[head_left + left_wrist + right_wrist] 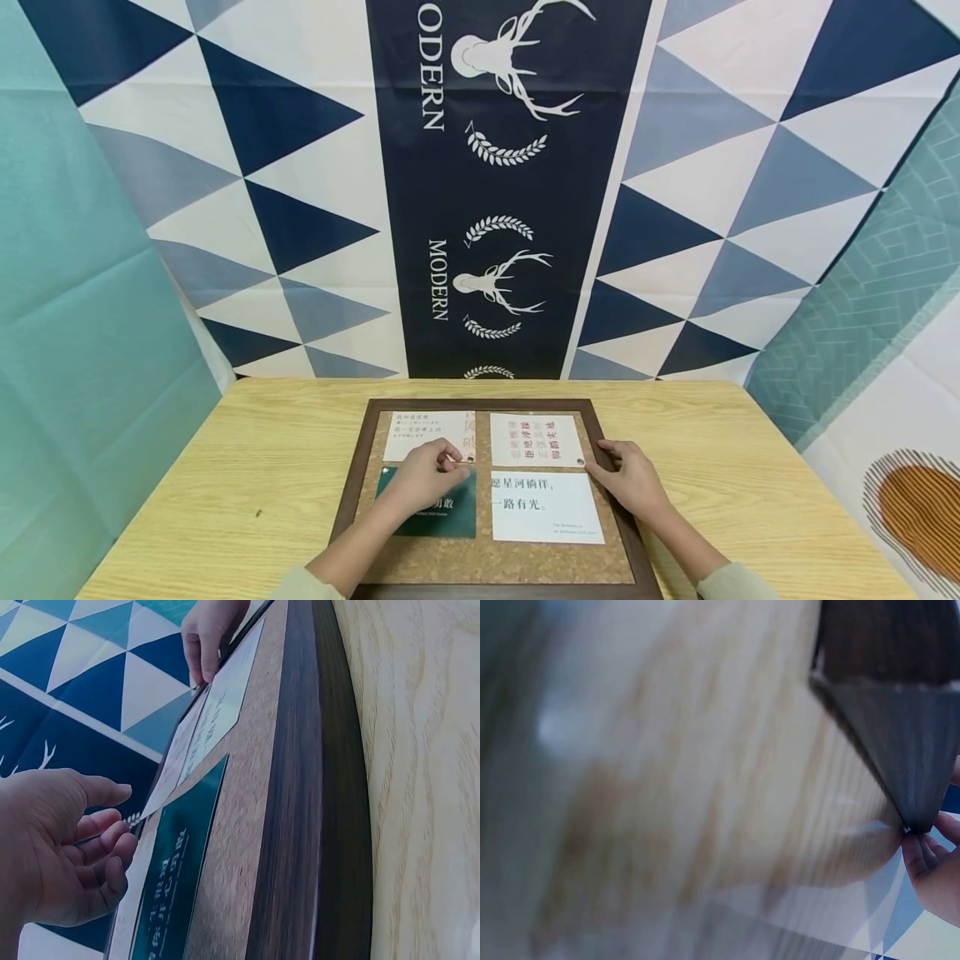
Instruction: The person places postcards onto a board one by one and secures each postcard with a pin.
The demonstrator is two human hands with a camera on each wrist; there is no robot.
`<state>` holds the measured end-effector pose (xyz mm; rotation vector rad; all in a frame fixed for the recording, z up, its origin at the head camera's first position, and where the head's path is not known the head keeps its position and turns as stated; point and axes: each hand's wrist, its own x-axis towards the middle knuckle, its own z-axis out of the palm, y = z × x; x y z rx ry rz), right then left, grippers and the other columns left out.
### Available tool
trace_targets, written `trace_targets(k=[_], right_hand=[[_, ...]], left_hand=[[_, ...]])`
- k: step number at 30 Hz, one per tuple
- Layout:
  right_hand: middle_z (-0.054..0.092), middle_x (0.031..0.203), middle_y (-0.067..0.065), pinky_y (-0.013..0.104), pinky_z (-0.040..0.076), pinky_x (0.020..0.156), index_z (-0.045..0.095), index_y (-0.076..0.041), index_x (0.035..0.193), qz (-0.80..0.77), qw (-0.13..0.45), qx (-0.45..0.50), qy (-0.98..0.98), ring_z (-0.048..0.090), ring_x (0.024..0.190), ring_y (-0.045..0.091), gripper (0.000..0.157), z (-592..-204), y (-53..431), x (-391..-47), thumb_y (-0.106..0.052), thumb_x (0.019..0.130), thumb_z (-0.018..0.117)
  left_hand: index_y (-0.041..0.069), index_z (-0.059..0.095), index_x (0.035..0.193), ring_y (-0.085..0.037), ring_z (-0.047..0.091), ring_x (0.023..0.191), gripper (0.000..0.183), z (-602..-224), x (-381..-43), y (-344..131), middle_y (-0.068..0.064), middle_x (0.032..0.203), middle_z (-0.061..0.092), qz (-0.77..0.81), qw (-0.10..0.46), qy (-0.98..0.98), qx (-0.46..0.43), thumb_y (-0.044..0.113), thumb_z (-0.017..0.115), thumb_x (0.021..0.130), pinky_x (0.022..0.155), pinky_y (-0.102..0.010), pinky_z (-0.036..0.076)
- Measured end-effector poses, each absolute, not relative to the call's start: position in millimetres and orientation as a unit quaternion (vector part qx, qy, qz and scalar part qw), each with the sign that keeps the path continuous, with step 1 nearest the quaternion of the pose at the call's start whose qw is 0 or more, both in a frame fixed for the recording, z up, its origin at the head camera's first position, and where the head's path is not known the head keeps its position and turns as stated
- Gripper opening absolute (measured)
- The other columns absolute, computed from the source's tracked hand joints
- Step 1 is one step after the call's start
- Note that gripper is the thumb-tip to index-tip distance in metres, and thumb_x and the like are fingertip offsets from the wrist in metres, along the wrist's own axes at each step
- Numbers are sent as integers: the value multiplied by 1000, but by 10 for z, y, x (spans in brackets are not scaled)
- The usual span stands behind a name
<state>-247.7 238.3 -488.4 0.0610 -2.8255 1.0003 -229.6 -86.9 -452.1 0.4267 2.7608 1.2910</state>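
Observation:
A framed corkboard (540, 568) lies on the table with several cards on it. My left hand (426, 479) is over its left half, partly covering a dark green card (459, 527), its fingertips near a small pin (470, 459) at the lower corner of a white card with red print (420, 423). In the left wrist view, that hand's thumb and loosely bent fingers stand apart with nothing visible between them. My right hand (632, 479) grips the frame's right side, thumb toward the cards. Under that thumb is a white card with dark text (543, 521).
Above the right thumb, another white card with red characters (525, 437) has a round pin (580, 461) at its lower right corner. The wood-grain table (217, 500) extends on both sides. A patterned cloth (495, 208) hangs behind it.

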Motion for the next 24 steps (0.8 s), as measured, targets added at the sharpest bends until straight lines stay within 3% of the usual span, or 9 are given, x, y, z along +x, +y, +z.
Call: trace_targets(k=[11, 24], right_hand=[[50, 125, 29, 46, 51, 84, 53, 6, 125, 330, 71, 18, -941, 56, 108, 42, 51, -4888, 2380, -2484, -24, 86, 66], [49, 126, 30, 45, 51, 84, 53, 7, 125, 330, 64, 16, -942, 55, 108, 43, 51, -4865, 2376, -2469, -23, 86, 65]], left_hand=[[3, 61, 100, -14, 46, 63, 25, -4458, -2248, -1128, -2, 80, 54, 418, 12, 901, 113, 23, 66, 87, 55, -27, 38], [9, 64, 91, -13, 49, 65, 16, -4461, -2218, -1321, 0, 77, 57, 412, -15, 908, 71, 23, 68, 85, 56, -27, 40]])
